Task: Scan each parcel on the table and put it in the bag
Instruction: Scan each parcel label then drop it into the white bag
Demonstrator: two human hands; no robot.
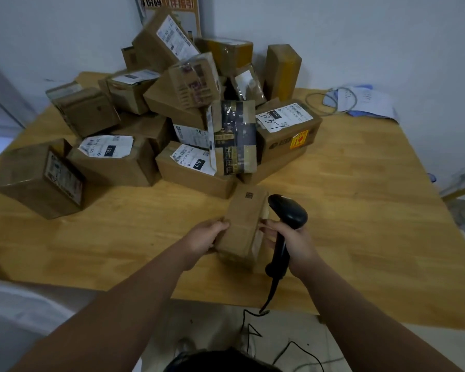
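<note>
On the near middle of the table (360, 216): you hold one brown parcel (246, 224) between both hands, a short way in front of the heap.
Left hand (204, 237): your fingers curl round the parcel's left side and your thumb lies at its upper edge, a firm hold on the box.
Right hand (297, 247): your fingers wrap the handle of the black scanner (287, 213), and your fingertips also touch the parcel's right side.
Parcel: plain cardboard with a small black printed code on its top face near the far end. Whether its underside rests on the wood or is lifted just off it, you cannot tell.
Scanner: its head stands just beside the parcel's far right corner, and the handle runs down through your fist.
Cable (253, 326): it hangs from the handle's end past the near table edge and loops over the floor.
Heap of parcels (172, 116): many brown cartons are stacked loosely across the far left and middle of the table, several tilted, most with white labels; one label reads 122, two read 010.
Far right corner: pale papers (365, 102) lie on the wood with a thin wire loop (320, 103) beside them.
Wall: an orange-edged poster (172, 6) hangs behind the heap.
</note>
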